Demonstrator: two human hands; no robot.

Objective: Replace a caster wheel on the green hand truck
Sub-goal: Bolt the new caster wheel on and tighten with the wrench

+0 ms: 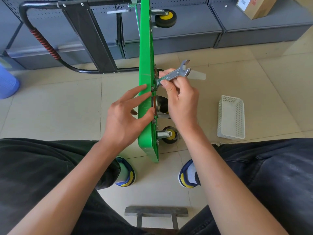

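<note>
The green hand truck (145,48) stands on its edge on the floor, deck facing left, casters pointing right. My right hand (179,97) grips a steel open-end wrench (174,74) whose lower jaw sits on a bolt at the deck's underside. Behind that hand a shiny caster bracket (160,106) shows; its wheel is mostly hidden. My left hand (125,114) has spread fingers, their tips touching the deck's left face and edge. A yellow-hubbed caster (169,134) sits near the deck's lower end, and another (166,18) is at the far end.
A white perforated basket (231,117) lies on the tiles to the right. The truck's black handle (42,41) with red grip extends left. Grey metal shelving (220,31) lines the back, with a cardboard box (255,6). A blue bin (7,82) stands far left. A stool's metal edge (155,211) is between my knees.
</note>
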